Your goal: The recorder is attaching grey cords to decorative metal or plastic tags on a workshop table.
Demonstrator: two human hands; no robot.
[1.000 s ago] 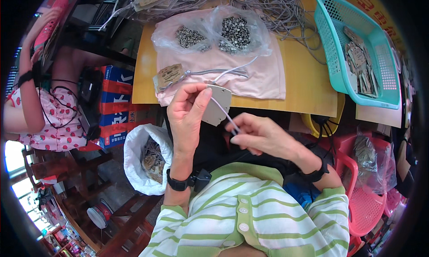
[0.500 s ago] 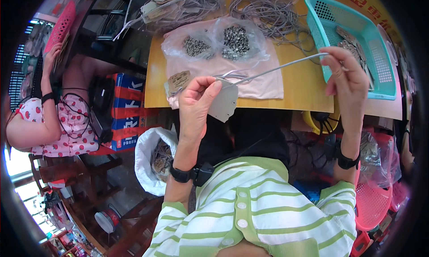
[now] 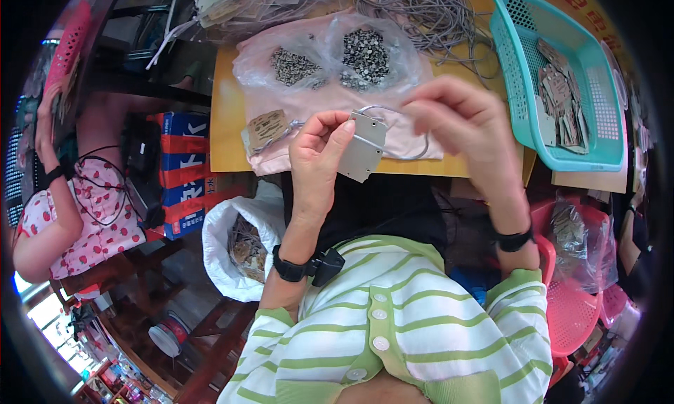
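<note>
My left hand [image 3: 317, 148] pinches a flat grey plate [image 3: 364, 148] with small holes along its edges, between thumb and fingers. A thin grey cord [image 3: 423, 150] crosses the plate's face and bends in a loose loop on its right. My right hand [image 3: 463, 120] is raised beside that loop, its fingers smeared by motion, so whether it grips the cord is unclear. Left of the plate, a brown-and-grey flat piece [image 3: 267, 128] lies on the pink cloth [image 3: 330, 116]. Beyond my hands, two clear plastic bags [image 3: 326, 60] hold heaps of small metallic parts [image 3: 365, 56].
Tangled grey cords [image 3: 421, 18] and a bag of flat pieces [image 3: 267, 7] lie at the table's far side. A turquoise basket [image 3: 516, 88] with flat pieces stands right. A white sack [image 3: 217, 256] sits below left. Another person [image 3: 91, 207] is at the left.
My right hand has come in leftward from beside the basket, and the cord, stretched straight before, now hangs in a loop. The plate has turned and moved slightly right.
</note>
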